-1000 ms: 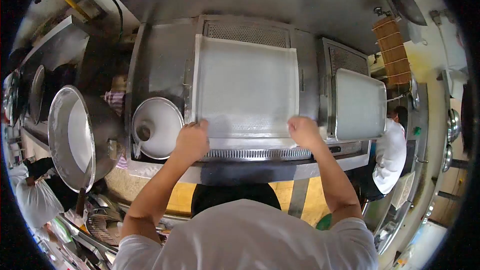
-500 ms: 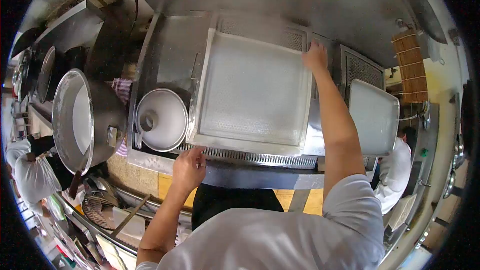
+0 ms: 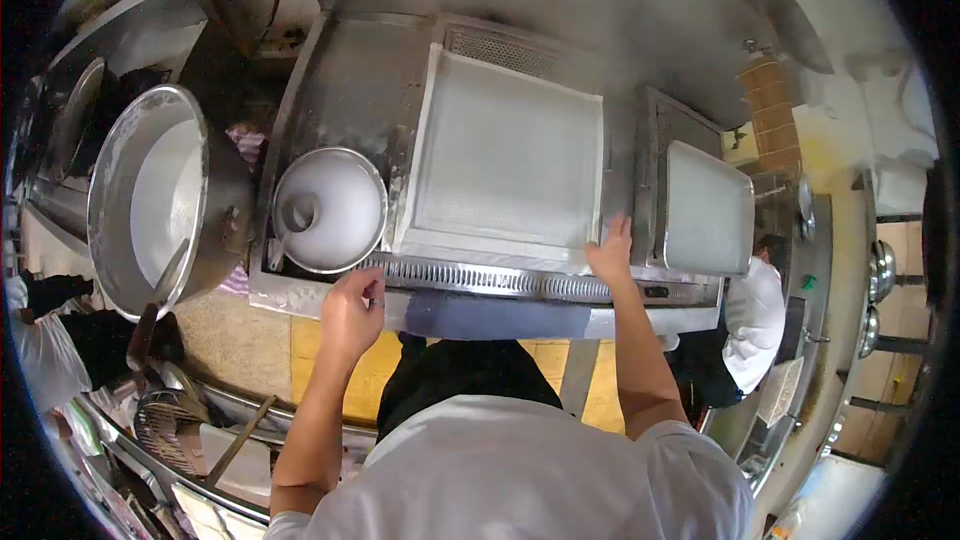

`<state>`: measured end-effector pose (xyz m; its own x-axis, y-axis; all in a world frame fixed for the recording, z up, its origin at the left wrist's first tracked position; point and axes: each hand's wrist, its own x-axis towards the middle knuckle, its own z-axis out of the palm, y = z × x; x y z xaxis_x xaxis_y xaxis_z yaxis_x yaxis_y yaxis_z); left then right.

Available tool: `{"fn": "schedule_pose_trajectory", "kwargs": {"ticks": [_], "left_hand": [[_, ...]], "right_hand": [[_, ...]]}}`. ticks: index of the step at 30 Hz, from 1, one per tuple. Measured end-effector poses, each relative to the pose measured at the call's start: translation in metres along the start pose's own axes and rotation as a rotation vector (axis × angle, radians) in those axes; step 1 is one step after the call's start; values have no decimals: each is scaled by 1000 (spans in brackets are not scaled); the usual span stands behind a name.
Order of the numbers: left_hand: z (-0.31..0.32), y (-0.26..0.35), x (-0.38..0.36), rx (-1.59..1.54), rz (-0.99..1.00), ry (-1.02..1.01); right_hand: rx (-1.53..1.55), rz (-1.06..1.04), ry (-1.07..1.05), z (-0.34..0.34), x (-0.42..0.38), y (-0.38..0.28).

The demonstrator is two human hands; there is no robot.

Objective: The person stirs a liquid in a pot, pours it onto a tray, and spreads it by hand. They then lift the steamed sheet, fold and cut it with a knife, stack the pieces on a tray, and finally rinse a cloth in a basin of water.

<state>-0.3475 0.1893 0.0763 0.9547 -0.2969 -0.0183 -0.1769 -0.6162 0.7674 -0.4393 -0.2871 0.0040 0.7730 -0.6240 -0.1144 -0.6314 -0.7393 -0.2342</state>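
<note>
the square tray [image 3: 505, 155], coated white, lies flat on the steel steamer counter [image 3: 340, 90]. right hand [image 3: 610, 255] presses open fingers on its near right corner; left hand [image 3: 352, 308] rests loosely curled at the counter's near edge, gripping nothing. spreading looks done, lifting remains. left: batter bowl [image 3: 330, 210], big pot [image 3: 150, 200]; right: second tray [image 3: 708, 210].

At your 9 o'clock a big steel pot [image 3: 150, 200] holds white liquid, handle of a ladle [image 3: 165, 285] leaning on its rim. Just beside it, a round bowl [image 3: 330, 210] of white batter with a small scoop [image 3: 297, 212] inside. At 3 o'clock a second white tray [image 3: 708, 210] sits on the steamer. A bamboo mat [image 3: 775, 112] hangs at 2 o'clock. Another person in white [image 3: 752, 320] stands at 4.
</note>
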Motion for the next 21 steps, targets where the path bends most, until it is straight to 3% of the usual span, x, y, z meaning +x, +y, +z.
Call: {"fn": "schedule_pose_trajectory", "kwargs": {"ticks": [3,6,8,10,13,15,18,21], "left_hand": [[-11,-16,-14,-38,4,4],[-28,-19,-30,-56,25,58],[-36,-23,-44,-41,-26,71],[-45,-21,-63,-88,-61,127],[-42,-16,-83,-74,-136,162],[-38,-9,-93,-73,-179,173],[-31,6,-98,-57,-197,157],[-13,19,-96,-79,-204,124]], "right_hand": [[-4,-113,168,-14,13,-31],[321,-193,5,-20,28,-101],[201,-483,-67,-12,30,-160],[551,-191,-621,25,30,-229],[448,-169,-901,48,17,-281],[255,-193,-1012,59,14,-294],[304,-297,-929,47,11,-275],[72,-445,-798,52,31,-209]]}}
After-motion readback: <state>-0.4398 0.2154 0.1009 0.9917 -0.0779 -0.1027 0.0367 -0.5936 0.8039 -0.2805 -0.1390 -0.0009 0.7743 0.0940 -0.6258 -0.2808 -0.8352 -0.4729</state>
